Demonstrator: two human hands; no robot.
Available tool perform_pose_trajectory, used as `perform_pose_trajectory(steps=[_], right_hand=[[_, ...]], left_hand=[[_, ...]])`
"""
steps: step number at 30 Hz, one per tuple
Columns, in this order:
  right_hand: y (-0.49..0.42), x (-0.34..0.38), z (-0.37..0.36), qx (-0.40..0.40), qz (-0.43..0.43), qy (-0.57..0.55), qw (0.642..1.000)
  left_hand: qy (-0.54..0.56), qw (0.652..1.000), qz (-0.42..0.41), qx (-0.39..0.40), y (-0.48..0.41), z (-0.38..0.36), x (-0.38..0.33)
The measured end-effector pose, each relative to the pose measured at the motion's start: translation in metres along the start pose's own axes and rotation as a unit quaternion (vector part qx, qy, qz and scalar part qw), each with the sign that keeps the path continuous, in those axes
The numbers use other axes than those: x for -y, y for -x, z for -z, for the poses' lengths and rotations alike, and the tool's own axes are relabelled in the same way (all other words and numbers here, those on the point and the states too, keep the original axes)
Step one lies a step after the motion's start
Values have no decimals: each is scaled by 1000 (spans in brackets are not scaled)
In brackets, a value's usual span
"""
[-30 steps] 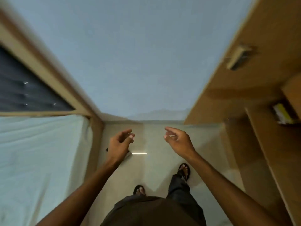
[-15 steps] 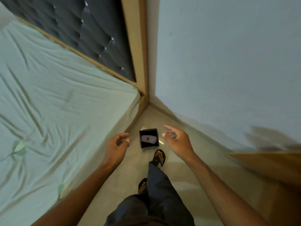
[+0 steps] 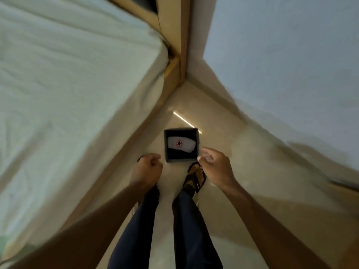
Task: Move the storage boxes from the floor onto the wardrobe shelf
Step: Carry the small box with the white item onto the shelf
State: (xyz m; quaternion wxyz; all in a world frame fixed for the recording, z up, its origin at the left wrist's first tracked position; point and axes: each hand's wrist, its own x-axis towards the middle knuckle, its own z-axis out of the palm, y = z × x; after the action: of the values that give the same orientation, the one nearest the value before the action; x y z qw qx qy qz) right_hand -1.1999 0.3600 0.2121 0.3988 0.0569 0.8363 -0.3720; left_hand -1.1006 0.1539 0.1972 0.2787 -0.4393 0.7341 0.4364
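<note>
A small grey storage box with a black lid bearing a white patch and a star badge stands on the floor just ahead of my feet. My left hand hangs to the left of the box with its fingers loosely curled and nothing in it. My right hand is at the box's near right corner, fingers spread, holding nothing; I cannot tell whether its fingertips touch the box. The wardrobe shelf is out of view.
A bed with a pale sheet and a wooden frame fills the left side. A blue-grey wall runs along the right. Between them lies a narrow strip of beige floor, where my sandalled feet stand.
My view has swung from the wardrobe side down to the floor corner by the bed. The box has come into sight and both hands have lowered towards it.
</note>
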Motion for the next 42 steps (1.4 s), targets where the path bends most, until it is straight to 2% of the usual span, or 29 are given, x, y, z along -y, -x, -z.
perform_pose_trajectory(steps=[4, 9, 14, 18, 25, 29, 30, 33, 36, 40, 42], right_hand=[[-78, -68, -49, -6, -4, 55, 998], [-153, -128, -98, -13, 9, 132, 991], [-185, -146, -124, -20, -13, 133, 991], [-168, -132, -118, -47, -6, 109, 993], [-78, -91, -68, -42, -3, 93, 995], [3, -56, -25, -40, -4, 108, 993], [52, -38, -1, -55, -17, 103, 993], [98, -16, 13, -69, -38, 83, 993], [172, 17, 37, -112, -65, 71, 989], [263, 46, 53, -146, -56, 88, 984], [316, 62, 59, -180, -66, 65, 979]], left_hand=[[-47, 999, -22, 6, -91, -48, 28], [-72, 995, -23, 71, -176, -97, 54], [-81, 995, -20, 57, -205, -117, 68], [-96, 994, -22, 56, -188, -107, 60], [-166, 980, -72, 80, -104, -60, 12], [-168, 974, -107, 105, -23, -24, -24], [-176, 968, -127, 123, 22, -8, -43], [-187, 961, -152, 139, 63, 8, -53], [-215, 941, -194, 173, 129, 38, -78], [-251, 910, -248, 216, 201, 82, -105], [-284, 884, -290, 232, 242, 106, -121]])
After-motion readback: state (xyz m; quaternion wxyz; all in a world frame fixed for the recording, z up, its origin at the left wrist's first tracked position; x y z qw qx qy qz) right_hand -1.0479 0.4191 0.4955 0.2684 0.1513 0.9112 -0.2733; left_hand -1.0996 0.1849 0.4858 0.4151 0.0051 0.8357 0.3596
